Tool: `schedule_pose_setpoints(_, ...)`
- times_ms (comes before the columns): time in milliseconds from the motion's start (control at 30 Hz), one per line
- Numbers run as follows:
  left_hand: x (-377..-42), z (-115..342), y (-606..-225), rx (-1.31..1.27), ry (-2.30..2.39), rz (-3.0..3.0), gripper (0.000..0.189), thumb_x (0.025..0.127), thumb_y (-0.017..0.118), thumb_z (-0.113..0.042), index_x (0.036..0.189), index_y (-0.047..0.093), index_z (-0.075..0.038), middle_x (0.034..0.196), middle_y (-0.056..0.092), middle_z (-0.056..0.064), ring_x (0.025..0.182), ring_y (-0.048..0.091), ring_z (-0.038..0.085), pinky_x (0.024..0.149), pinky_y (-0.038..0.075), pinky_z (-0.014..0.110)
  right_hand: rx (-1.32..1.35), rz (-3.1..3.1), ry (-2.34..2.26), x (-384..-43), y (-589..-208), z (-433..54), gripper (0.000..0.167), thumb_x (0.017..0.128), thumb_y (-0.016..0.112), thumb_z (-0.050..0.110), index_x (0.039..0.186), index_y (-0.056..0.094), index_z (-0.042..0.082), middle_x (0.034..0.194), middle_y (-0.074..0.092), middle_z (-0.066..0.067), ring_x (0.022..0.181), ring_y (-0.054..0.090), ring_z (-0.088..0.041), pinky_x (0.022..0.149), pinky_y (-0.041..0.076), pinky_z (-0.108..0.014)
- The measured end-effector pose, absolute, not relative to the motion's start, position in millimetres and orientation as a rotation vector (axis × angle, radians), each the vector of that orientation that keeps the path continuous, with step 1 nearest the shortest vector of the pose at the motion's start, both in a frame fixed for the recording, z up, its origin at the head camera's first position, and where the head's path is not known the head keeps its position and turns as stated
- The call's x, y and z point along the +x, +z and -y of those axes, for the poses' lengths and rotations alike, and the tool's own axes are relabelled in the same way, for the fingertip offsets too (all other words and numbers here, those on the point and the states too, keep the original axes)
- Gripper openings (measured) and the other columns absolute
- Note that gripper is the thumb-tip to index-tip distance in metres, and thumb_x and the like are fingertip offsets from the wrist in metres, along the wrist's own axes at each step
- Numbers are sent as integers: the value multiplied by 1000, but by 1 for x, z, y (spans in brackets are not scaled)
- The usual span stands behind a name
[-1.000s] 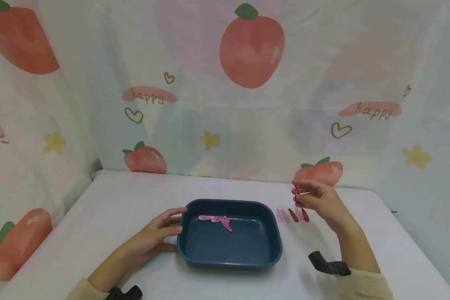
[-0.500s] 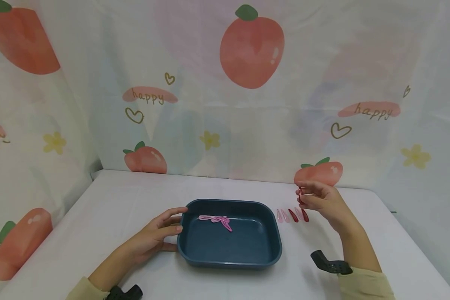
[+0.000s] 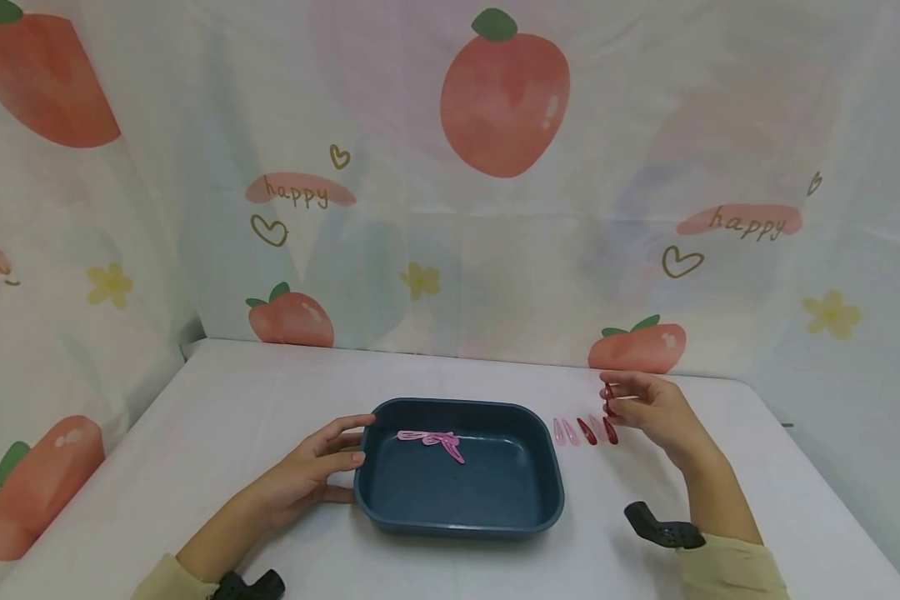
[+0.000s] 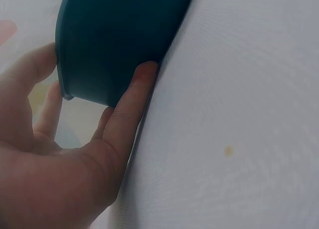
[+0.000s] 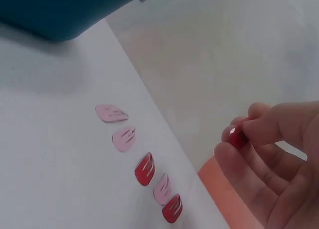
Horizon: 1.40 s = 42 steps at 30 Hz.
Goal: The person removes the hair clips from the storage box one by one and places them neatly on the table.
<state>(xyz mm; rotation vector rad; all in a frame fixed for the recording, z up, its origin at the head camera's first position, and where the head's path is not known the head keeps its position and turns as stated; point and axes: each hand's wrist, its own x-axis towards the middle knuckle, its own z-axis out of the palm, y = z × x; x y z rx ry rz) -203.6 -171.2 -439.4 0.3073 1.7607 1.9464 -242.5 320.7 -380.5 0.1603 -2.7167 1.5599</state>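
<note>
My right hand [image 3: 652, 412] is raised above the right end of a row of snap hair clips and pinches a red hair clip [image 5: 238, 136] between thumb and fingers. Held near upright in the head view, that clip is partly hidden by the fingers. Below it on the table lie pink clips [image 5: 110, 113] and red clips [image 5: 145, 169], side by side. To their left stands a dark blue tray [image 3: 461, 527] with a few pink hair clips [image 3: 441, 440] lying crossed inside. Spread, mostly straight fingers of my left hand [image 3: 303, 475] touch the tray's left rim and outer wall.
A white-covered table [image 3: 270, 383] bears everything. Behind it hangs a fruit-printed cloth [image 3: 495, 267], with another on the left side. Black wrist mounts [image 3: 660, 529] are strapped on both arms.
My right hand has shifted slightly to the right and a little lower, with the red hair clip in its fingers. The left hand, tray and clips lying about have stayed put.
</note>
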Motion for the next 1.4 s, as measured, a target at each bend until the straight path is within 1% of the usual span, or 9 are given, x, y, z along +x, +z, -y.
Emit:
schedule_pose_setpoints(200, -202, 170, -437, 306, 1946, -1758, 58, 101, 59, -16, 153, 36, -19, 159, 24, 24, 138, 39, 43, 92, 52, 60, 129, 2737, 1538, -243, -385, -324, 45, 99, 58, 7, 141, 50, -3, 123, 58, -26, 96, 67, -16, 80, 59, -26)
schedule_pose_setpoints(367, -202, 171, -437, 309, 1939, -1767, 57, 101, 59, -16, 153, 36, -19, 159, 24, 24, 137, 40, 43, 91, 53, 59, 70, 2768, 1486, -244, -392, -327, 43, 98, 59, 7, 139, 52, -4, 122, 59, -27, 96, 66, -18, 79, 59, -26)
schedule_pose_setpoints(567, -202, 170, -437, 308, 1930, -1776, 57, 101, 59, -17, 153, 37, -21, 159, 25, 23, 137, 41, 41, 92, 53, 59, 6, 2850, 1289, -245, -401, -332, 40, 96, 60, 5, 135, 56, -5, 118, 62, -24, 99, 66, -27, 77, 58, -24)
schedule_pose_setpoints(700, -203, 170, -436, 309, 1928, -1776, 57, 101, 59, -17, 153, 37, -21, 159, 25, 23, 137, 41, 41, 92, 53, 59, -59, 2914, 1162, -244, -402, -335, 39, 94, 61, 6, 132, 59, -3, 114, 65, -22, 99, 64, -28, 75, 57, -25)
schedule_pose_setpoints(933, -203, 171, -437, 318, 1931, -1763, 57, 101, 59, -16, 153, 36, -20, 159, 25, 24, 136, 42, 41, 92, 53, 59, -124, 2989, 1083, -245, -408, -337, 37, 93, 62, 5, 130, 61, -1, 107, 64, -18, 94, 60, -27, 76, 57, -32)
schedule_pose_setpoints(1033, -203, 171, -438, 301, 1931, -1771, 57, 100, 60, -17, 153, 37, -21, 159, 26, 23, 136, 42, 41, 91, 53, 59, -117, 3009, 1022, -245, -408, -336, 37, 92, 63, 4, 128, 62, -2, 105, 65, -19, 93, 60, -29, 77, 57, -36)
schedule_pose_setpoints(1267, -203, 171, -437, 294, 1930, -1777, 57, 100, 60, -17, 153, 38, -22, 159, 26, 22, 137, 41, 42, 91, 53, 59, -112, 3047, 878, -245, -405, -331, 37, 90, 65, 1, 126, 63, -1, 106, 64, -21, 99, 60, -36, 82, 56, -47)
schedule_pose_setpoints(1400, -203, 171, -437, 317, 1932, -1771, 58, 101, 59, -17, 154, 36, -20, 159, 25, 24, 137, 41, 43, 91, 53, 60, -102, 3057, 855, -246, -406, -331, 38, 89, 66, 1, 127, 62, -1, 109, 65, -22, 99, 61, -36, 82, 56, -48)
